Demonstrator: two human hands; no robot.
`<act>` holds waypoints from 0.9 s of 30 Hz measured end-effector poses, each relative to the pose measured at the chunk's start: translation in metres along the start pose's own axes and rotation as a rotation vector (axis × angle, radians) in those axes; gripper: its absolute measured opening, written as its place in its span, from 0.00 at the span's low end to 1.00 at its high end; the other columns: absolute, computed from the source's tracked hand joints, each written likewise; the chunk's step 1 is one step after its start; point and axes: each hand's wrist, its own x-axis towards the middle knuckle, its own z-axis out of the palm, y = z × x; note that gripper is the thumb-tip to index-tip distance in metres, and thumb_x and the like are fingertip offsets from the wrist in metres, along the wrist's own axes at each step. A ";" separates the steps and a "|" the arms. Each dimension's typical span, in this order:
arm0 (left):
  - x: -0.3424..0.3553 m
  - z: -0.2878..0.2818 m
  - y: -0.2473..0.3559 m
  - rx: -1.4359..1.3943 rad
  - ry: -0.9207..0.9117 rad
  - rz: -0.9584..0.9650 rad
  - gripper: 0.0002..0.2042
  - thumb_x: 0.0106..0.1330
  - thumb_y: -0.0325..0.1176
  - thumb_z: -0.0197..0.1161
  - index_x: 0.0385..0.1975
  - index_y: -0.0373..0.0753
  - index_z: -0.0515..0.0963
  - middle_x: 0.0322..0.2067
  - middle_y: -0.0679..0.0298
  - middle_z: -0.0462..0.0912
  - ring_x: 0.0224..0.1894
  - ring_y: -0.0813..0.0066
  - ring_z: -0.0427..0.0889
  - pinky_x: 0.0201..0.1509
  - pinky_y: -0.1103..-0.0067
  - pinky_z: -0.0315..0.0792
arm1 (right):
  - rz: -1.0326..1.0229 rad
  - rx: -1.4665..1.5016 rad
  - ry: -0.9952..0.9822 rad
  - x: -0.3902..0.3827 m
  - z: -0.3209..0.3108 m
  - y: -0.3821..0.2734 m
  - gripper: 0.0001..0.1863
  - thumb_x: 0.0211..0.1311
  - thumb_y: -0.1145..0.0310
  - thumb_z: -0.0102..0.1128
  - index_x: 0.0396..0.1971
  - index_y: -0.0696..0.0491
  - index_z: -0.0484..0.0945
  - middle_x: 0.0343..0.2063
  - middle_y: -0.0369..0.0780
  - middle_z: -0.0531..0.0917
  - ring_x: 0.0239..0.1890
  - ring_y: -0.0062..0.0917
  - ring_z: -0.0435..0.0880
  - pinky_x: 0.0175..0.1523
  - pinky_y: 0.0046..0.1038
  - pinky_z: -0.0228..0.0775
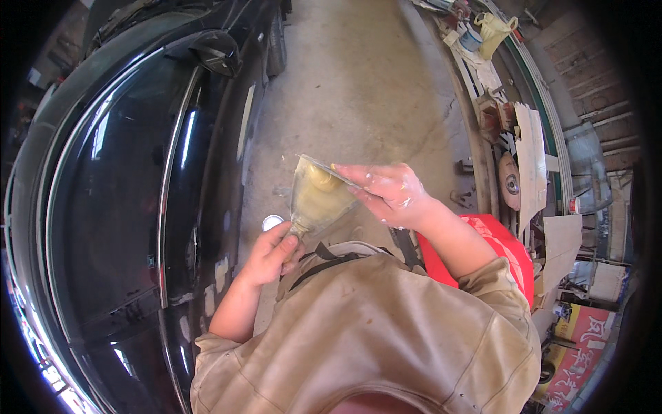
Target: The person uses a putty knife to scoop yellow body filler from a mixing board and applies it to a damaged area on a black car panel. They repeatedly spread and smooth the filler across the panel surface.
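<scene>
My left hand (272,254) is closed round the handle of a wide putty knife (312,214), whose flared blade points away from me. Yellowish body filler (321,178) lies in a smooth mound near the far end of that blade. A thin flat spreader (339,174), seen nearly edge-on, meets the far right side of the blade at the filler. My right hand (392,192) pinches this spreader, and white smears mark its fingers and palm. Beyond my left hand, a round white-topped can or lid (272,222) shows low down beside the car.
A black car (117,186) fills the left side, its lower panel bearing pale filler patches (245,124). Concrete floor (352,83) stretches ahead. Along the right runs a cluttered bench with a yellowish jug (494,34) and cardboard (529,162). Something red (493,241) lies behind my right forearm.
</scene>
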 end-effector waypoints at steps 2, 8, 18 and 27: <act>0.001 -0.002 -0.005 0.004 0.006 0.018 0.19 0.76 0.42 0.52 0.58 0.34 0.68 0.23 0.67 0.69 0.17 0.87 0.60 0.19 0.86 0.54 | 0.067 -0.038 -0.131 0.000 -0.008 -0.003 0.21 0.57 0.78 0.61 0.54 0.54 0.79 0.35 0.47 0.86 0.27 0.41 0.83 0.30 0.34 0.76; 0.009 -0.001 -0.022 -0.049 0.001 0.077 0.20 0.76 0.42 0.52 0.59 0.34 0.67 0.25 0.65 0.70 0.19 0.85 0.62 0.20 0.86 0.56 | 0.224 -0.061 -0.411 -0.013 -0.034 0.003 0.16 0.61 0.74 0.58 0.50 0.55 0.80 0.35 0.51 0.84 0.27 0.47 0.80 0.32 0.42 0.73; 0.042 0.024 -0.026 -0.188 0.408 0.300 0.13 0.78 0.38 0.48 0.54 0.41 0.61 0.26 0.68 0.67 0.19 0.82 0.64 0.20 0.83 0.61 | 0.385 -0.123 0.219 -0.033 0.037 0.012 0.20 0.54 0.74 0.60 0.50 0.53 0.81 0.43 0.47 0.83 0.37 0.42 0.83 0.40 0.38 0.75; 0.041 0.042 -0.032 0.033 0.487 0.308 0.10 0.78 0.35 0.46 0.52 0.38 0.63 0.26 0.70 0.69 0.19 0.86 0.63 0.20 0.85 0.60 | -0.138 -0.476 0.248 -0.006 0.076 -0.018 0.26 0.43 0.69 0.61 0.49 0.52 0.82 0.53 0.39 0.79 0.43 0.32 0.78 0.44 0.32 0.70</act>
